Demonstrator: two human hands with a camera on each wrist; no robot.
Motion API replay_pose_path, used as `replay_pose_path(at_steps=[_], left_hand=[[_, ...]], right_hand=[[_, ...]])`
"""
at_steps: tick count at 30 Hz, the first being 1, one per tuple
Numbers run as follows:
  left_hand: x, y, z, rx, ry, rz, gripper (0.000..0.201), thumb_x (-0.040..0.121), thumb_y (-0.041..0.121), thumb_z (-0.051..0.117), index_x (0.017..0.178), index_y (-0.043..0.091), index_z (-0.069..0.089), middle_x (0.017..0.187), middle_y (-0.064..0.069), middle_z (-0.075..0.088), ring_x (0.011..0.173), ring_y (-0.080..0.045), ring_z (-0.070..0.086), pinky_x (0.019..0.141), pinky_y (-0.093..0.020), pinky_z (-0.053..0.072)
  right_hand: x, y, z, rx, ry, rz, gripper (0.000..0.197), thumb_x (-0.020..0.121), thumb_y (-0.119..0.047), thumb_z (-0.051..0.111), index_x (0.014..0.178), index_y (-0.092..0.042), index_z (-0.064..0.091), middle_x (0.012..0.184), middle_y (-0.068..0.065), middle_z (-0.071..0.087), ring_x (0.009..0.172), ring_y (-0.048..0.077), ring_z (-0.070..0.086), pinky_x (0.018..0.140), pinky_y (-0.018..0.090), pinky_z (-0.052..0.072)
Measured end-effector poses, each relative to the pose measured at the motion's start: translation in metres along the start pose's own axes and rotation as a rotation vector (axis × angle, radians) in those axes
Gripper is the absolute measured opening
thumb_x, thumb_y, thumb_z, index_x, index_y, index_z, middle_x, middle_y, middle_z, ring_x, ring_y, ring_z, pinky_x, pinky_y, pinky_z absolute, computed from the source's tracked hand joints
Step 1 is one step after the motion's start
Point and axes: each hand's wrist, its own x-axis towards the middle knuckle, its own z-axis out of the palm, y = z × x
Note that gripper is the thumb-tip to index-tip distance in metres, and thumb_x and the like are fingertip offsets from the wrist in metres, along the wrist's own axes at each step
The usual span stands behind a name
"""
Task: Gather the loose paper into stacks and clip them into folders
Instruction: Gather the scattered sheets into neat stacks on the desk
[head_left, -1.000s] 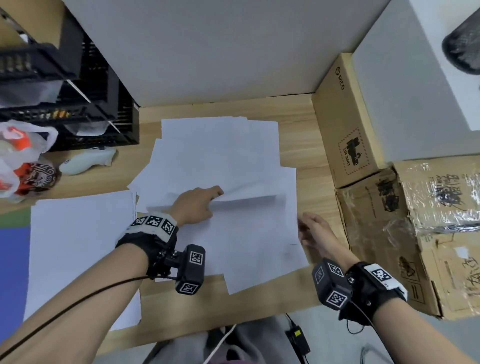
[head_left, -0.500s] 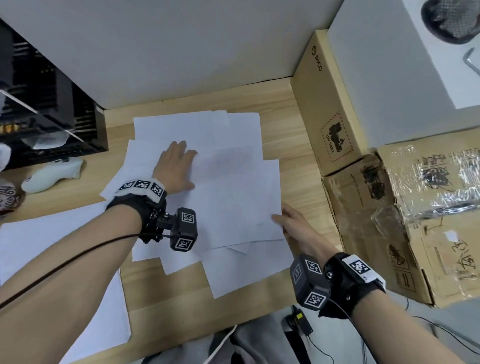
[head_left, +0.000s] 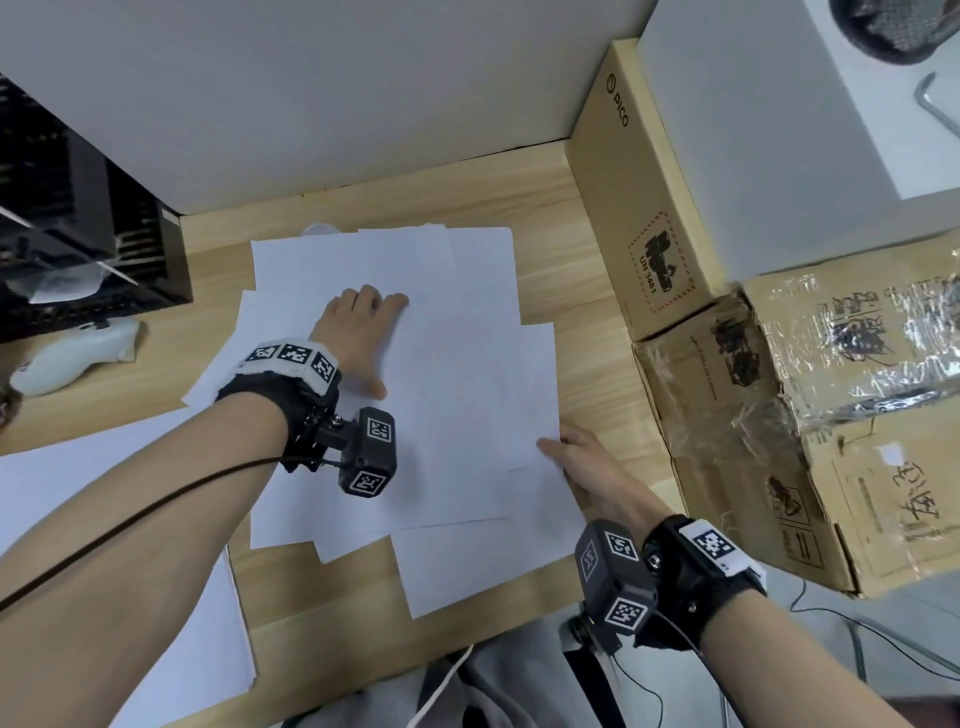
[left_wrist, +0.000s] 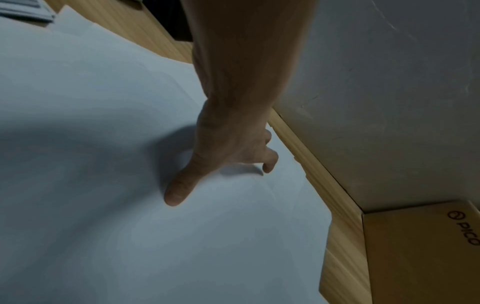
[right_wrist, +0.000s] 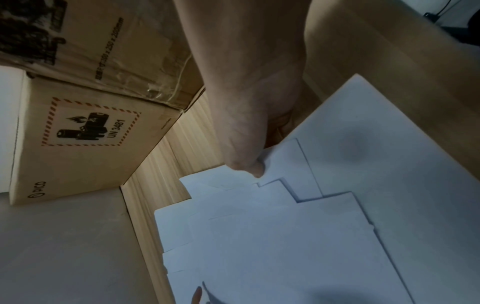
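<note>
- While your left hand (head_left: 358, 332) lies spread and flat on the upper left part of the loose paper (head_left: 447, 374), fingers straight and pointing to the far wall, it pins the sheets and grips none of them.
- Your right hand (head_left: 582, 467) sits at the right edge of the spread, near the cardboard boxes (head_left: 727, 415); from the right wrist view the thumb (right_wrist: 249, 166) rests on a sheet corner, and I judge the fingers are tucked under that edge in a pinch, though they are hidden.
- Those sheets lie fanned on the wooden desk (head_left: 571, 249) between your two hands, long axis running from you toward the wall, corners stepped out at the near and right sides.
- More paper (head_left: 104, 493) lies apart on the desk under your left forearm, so your left hand is the nearer one for it.
- For squaring up, the fanned sheets lie inward from both hands: left of your right hand, right of your left. Drawing the right edge leftward against the pinned side looks the likely move.
- No folder or clip shows yet, so clipping seems well off.
</note>
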Motion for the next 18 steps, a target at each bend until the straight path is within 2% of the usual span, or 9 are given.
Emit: replay_pose_path(at_steps=[3, 4, 6, 8, 10, 12, 14, 16, 18], left_hand=[[-0.005, 0.012, 0.002, 0.018, -0.032, 0.002, 0.104, 0.052, 0.042, 0.084, 0.135, 0.025, 0.025, 0.124, -0.005, 0.043, 0.117, -0.028, 0.041, 0.097, -0.039, 0.038], [-0.007, 0.015, 0.002, 0.025, -0.053, 0.003, 0.100, 0.054, 0.044, 0.083, 0.135, 0.025, 0.027, 0.124, -0.004, 0.047, 0.117, -0.027, 0.043, 0.098, -0.039, 0.037], [-0.010, 0.019, 0.001, 0.041, -0.090, 0.025, 0.091, 0.061, 0.047, 0.079, 0.137, 0.025, 0.034, 0.125, -0.003, 0.052, 0.118, -0.026, 0.047, 0.100, -0.040, 0.034], [-0.014, 0.022, -0.002, 0.023, -0.137, 0.069, 0.079, 0.072, 0.044, 0.074, 0.139, 0.021, 0.041, 0.132, -0.003, 0.052, 0.123, -0.026, 0.045, 0.100, -0.038, 0.035], [-0.020, 0.022, -0.003, -0.086, -0.201, 0.102, 0.073, 0.080, 0.038, 0.071, 0.143, 0.020, 0.039, 0.140, -0.002, 0.048, 0.128, -0.024, 0.042, 0.099, -0.036, 0.038], [-0.030, 0.022, -0.010, -0.195, -0.236, 0.138, 0.071, 0.081, 0.036, 0.072, 0.143, 0.022, 0.041, 0.139, -0.001, 0.051, 0.126, -0.023, 0.046, 0.097, -0.034, 0.039], [-0.042, 0.020, -0.022, -0.355, -0.231, 0.176, 0.058, 0.076, 0.033, 0.078, 0.129, 0.024, 0.055, 0.124, 0.001, 0.062, 0.112, -0.022, 0.056, 0.090, -0.032, 0.046], [-0.055, 0.017, -0.032, -0.521, -0.152, 0.158, 0.046, 0.073, 0.030, 0.080, 0.114, 0.024, 0.060, 0.106, 0.006, 0.064, 0.102, -0.021, 0.060, 0.077, -0.029, 0.047], [-0.068, 0.013, -0.034, -0.607, -0.032, 0.065, 0.049, 0.075, 0.030, 0.080, 0.118, 0.022, 0.057, 0.109, 0.007, 0.060, 0.106, -0.023, 0.057, 0.074, -0.028, 0.043]], right_hand=[[-0.006, 0.005, -0.003, 0.076, 0.019, 0.026, 0.023, 0.097, 0.002, 0.042, 0.101, -0.007, 0.063, 0.051, -0.012, 0.064, 0.040, -0.002, 0.056, 0.037, 0.011, 0.037], [-0.007, 0.007, -0.003, 0.102, 0.028, 0.043, 0.023, 0.097, 0.002, 0.041, 0.099, -0.007, 0.062, 0.046, -0.012, 0.061, 0.037, -0.002, 0.054, 0.035, 0.011, 0.036], [-0.006, 0.013, -0.006, 0.134, 0.047, 0.069, 0.021, 0.097, -0.001, 0.044, 0.104, -0.005, 0.064, 0.051, -0.010, 0.064, 0.040, 0.001, 0.057, 0.037, 0.012, 0.038], [-0.003, 0.020, -0.007, 0.127, 0.096, 0.093, 0.023, 0.097, -0.004, 0.048, 0.110, -0.003, 0.066, 0.068, -0.003, 0.073, 0.052, 0.008, 0.066, 0.045, 0.015, 0.045], [0.000, 0.026, -0.007, 0.107, 0.164, 0.099, 0.024, 0.095, -0.007, 0.052, 0.112, -0.001, 0.067, 0.093, 0.010, 0.075, 0.077, 0.021, 0.072, 0.063, 0.026, 0.054], [0.000, 0.028, -0.006, 0.109, 0.240, 0.100, 0.024, 0.093, -0.008, 0.053, 0.112, -0.002, 0.067, 0.108, 0.017, 0.072, 0.093, 0.033, 0.069, 0.077, 0.035, 0.054], [-0.003, 0.027, -0.006, 0.099, 0.301, 0.061, 0.022, 0.093, -0.006, 0.051, 0.109, -0.002, 0.066, 0.104, 0.015, 0.071, 0.085, 0.029, 0.068, 0.069, 0.030, 0.053], [-0.012, 0.018, -0.004, 0.038, 0.324, -0.015, 0.021, 0.094, -0.005, 0.051, 0.108, -0.003, 0.066, 0.096, 0.009, 0.071, 0.076, 0.020, 0.066, 0.060, 0.022, 0.052], [-0.025, 0.004, -0.002, -0.040, 0.333, -0.113, 0.021, 0.094, -0.008, 0.052, 0.110, -0.004, 0.066, 0.094, 0.001, 0.072, 0.077, 0.015, 0.067, 0.057, 0.018, 0.051]])
